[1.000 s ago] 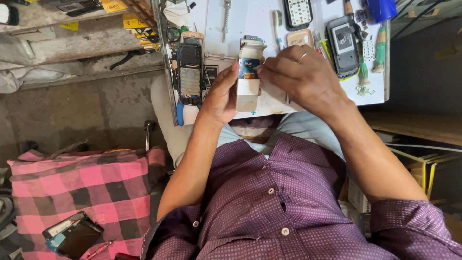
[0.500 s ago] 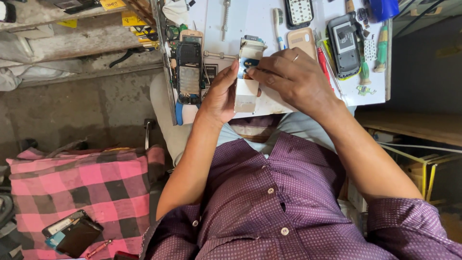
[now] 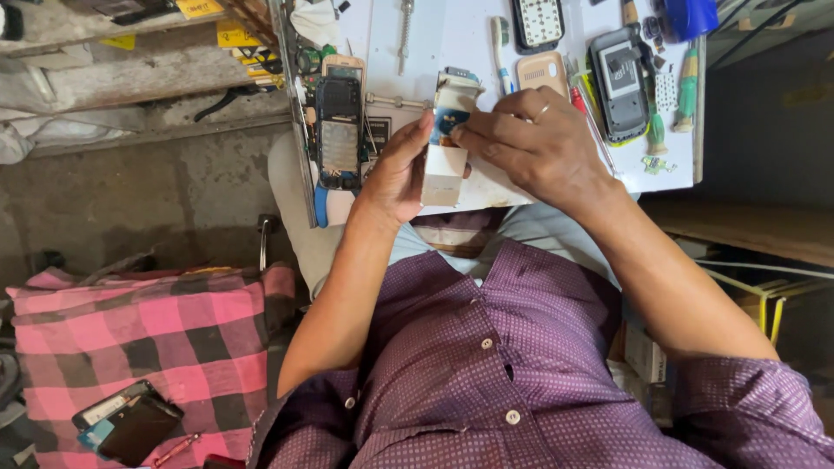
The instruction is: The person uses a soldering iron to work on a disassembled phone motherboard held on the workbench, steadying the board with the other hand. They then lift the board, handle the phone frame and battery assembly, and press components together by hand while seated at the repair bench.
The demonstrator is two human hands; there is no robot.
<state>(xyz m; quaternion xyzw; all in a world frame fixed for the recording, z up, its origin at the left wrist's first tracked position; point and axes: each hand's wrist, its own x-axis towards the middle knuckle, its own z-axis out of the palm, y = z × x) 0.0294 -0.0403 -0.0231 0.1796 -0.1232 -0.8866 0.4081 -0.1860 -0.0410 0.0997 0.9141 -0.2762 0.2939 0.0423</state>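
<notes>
Both hands meet over the near edge of the white board (image 3: 486,43), and between them sits a small opened phone (image 3: 449,130), its pale body pointing back toward the person and its dark, blue-tinted end pointing away. The left hand (image 3: 395,169) cradles the phone from the left side, thumb and fingers curled and clamped along its edge. The right hand (image 3: 530,143) comes in from the right, fingers pressed together with the tips bearing on the upper part of the phone; a ring shows on one finger. Just left of the left hand lies a stripped phone board (image 3: 338,130), dark and long, on the left rim of the work surface. Farther out, a toothbrush (image 3: 500,52) lies beyond the held phone, a beige phone back (image 3: 543,71) rests just past the right hand's knuckles, and a grey phone (image 3: 618,82) sits well to the right of that. At the far edge, a keypad phone (image 3: 537,22) lies face up. Down in the near left, a pink checked cloth (image 3: 148,347) is spread out, with a dark phone (image 3: 130,424) resting on its near corner.
</notes>
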